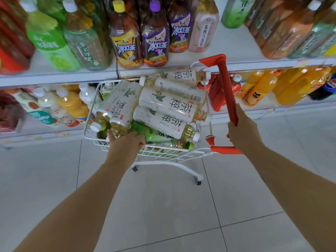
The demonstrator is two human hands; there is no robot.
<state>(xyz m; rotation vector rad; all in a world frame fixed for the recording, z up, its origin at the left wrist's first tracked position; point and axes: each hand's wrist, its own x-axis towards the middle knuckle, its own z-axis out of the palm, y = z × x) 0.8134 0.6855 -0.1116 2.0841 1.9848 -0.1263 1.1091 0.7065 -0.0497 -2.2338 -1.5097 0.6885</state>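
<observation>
At the far left, the shelf (54,79) runs across with drink bottles standing along it, and its lower tiers close off the space behind the cart (87,122). The left hand (125,144) reaches over the cart's near rim at the near-left corner. Its fingers are curled round the blunt end of the green bottle (156,134), with the thumb lying beside the neck of a pale bottle.

The green bottle lies on its side low in the cart, along the near rim, with its cap pointing right. It sits under the white bottles (163,104), which are heaped on their sides above the rim. At least one of them rests across it, so there is little room above it; only the end under the hand is uncovered.

The cart's far side is close against the shelf front, and the topmost white bottle overlaps that edge in this view; whether it touches cannot be told. The near side is different: bare floor (163,206) spreads out toward the person and to both sides of the wheels.

Further right, the right hand (242,131) is wrapped firmly round the red handle (225,84) at its near corner, and the bar slants away toward the shelf. Beyond it, orange bottles (260,88) stand on the lower tier, well apart from the hand.
</observation>
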